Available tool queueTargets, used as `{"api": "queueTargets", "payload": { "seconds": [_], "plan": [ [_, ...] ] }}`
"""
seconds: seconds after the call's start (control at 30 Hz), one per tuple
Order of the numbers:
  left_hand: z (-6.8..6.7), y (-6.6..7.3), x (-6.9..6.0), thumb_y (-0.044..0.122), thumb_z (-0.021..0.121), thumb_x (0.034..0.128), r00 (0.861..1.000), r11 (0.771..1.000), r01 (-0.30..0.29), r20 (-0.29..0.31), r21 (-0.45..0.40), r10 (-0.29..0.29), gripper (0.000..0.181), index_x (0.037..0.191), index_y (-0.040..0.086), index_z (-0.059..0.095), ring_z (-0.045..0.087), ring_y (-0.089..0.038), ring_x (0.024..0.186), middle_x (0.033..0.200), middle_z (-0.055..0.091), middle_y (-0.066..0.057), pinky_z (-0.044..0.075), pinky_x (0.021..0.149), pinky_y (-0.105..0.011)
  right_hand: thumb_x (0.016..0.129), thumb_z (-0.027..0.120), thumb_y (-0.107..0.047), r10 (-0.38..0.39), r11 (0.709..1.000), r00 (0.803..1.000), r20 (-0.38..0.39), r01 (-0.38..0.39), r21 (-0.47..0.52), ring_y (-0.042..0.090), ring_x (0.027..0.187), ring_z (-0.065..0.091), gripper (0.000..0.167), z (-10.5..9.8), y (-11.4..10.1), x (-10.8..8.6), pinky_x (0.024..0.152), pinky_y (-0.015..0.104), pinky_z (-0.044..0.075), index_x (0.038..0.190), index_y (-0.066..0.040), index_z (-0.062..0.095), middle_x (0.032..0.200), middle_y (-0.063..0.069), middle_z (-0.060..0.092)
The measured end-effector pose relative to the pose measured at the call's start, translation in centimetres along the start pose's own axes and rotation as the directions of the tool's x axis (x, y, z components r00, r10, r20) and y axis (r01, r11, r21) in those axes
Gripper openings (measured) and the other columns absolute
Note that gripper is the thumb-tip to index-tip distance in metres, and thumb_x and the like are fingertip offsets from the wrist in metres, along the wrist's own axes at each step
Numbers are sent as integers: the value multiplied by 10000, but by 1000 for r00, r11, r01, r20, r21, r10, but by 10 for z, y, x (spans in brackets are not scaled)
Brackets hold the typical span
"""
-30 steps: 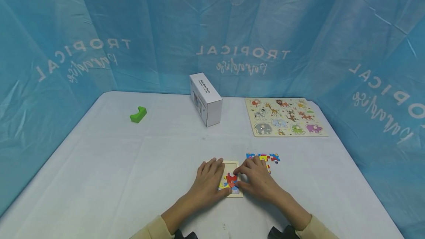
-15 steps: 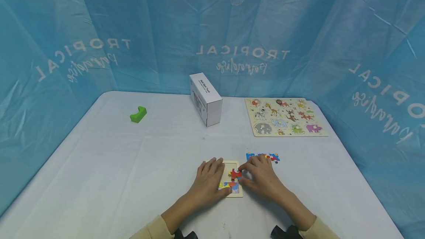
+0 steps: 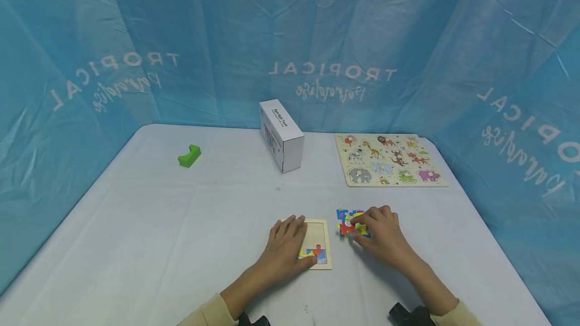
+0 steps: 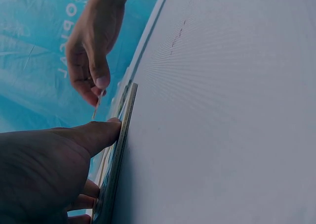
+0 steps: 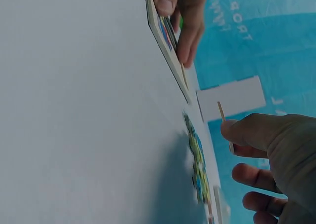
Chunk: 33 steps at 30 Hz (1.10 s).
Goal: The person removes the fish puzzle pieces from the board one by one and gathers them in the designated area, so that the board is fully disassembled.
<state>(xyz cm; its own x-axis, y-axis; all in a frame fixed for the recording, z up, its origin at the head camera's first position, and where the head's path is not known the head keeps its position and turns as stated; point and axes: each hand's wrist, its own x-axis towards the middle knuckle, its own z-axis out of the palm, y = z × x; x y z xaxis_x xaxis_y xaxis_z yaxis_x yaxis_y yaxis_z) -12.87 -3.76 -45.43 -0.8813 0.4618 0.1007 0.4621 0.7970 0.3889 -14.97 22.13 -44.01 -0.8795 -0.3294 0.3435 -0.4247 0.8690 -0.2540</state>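
Note:
My left hand [image 3: 283, 250] rests with extended fingers over the left side of a small wooden puzzle tray [image 3: 319, 230], its thumb on the near edge. A few joined jigsaw pieces [image 3: 318, 253], red, blue and yellow, lie in the near end of that tray. Just right of it, my right hand [image 3: 385, 235] pinches a red jigsaw piece [image 3: 347, 228] between thumb and forefinger. The right wrist view shows this piece edge-on [image 5: 221, 111], lifted off the table. Below and behind it lie several loose colourful pieces [image 3: 342, 213], partly hidden by the right hand.
A wooden animal puzzle board [image 3: 389, 160] lies at the back right. Near the back middle stands a white box [image 3: 290, 147]. A green curved block [image 3: 189, 156] sits at the back left. Blue printed sheeting [image 3: 217, 64] surrounds the white-covered table [image 3: 226, 205].
My right hand has lifted the red jigsaw piece out of the tray and carried it right, to above the loose pieces. The left hand has stayed in place.

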Motion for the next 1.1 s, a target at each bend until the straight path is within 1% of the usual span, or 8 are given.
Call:
{"api": "queueTargets", "payload": {
  "seconds": [0.17,0.43,0.57,0.77,1.1],
  "plan": [
    [0,1,0,477,658,814,1000,1000,10,4,-1,-10,752,1377,23,450,288,-316,1404,1490,378,-117,212,1131,-545,696,813,-209,72,997,997,20,-72,8,192,925,411,300,-10,15,-7,747,374,277,973,-211,697,914,-2,589],
    [1,1,1,481,660,810,1000,1000,15,0,10,-15,753,1376,29,453,290,-312,1404,1489,381,-111,211,1135,-540,689,804,-155,120,993,993,0,-120,-5,221,928,423,331,-20,35,-17,740,387,275,1004,-194,710,918,22,602],
    [1,1,1,485,656,810,1000,1000,16,3,14,-16,754,1376,29,453,291,-311,1404,1491,379,-109,213,1135,-539,694,794,-143,148,989,989,12,-148,-15,234,919,421,315,-21,45,-20,745,401,276,993,-189,708,921,36,610],
    [1,1,1,485,652,814,1000,1000,11,6,10,-11,757,1379,25,449,288,-313,1404,1492,376,-113,213,1135,-540,712,773,-135,188,982,981,49,-187,-21,250,925,425,316,-20,57,-23,748,418,284,1016,-191,703,935,63,617],
    [0,1,1,488,648,817,1000,1000,13,13,0,-13,758,1381,24,446,277,-316,1408,1496,367,-116,207,1135,-542,735,762,-159,216,976,972,88,-215,-15,263,926,435,292,-17,64,-26,749,431,285,1018,-196,702,893,45,606]
  ]
}}
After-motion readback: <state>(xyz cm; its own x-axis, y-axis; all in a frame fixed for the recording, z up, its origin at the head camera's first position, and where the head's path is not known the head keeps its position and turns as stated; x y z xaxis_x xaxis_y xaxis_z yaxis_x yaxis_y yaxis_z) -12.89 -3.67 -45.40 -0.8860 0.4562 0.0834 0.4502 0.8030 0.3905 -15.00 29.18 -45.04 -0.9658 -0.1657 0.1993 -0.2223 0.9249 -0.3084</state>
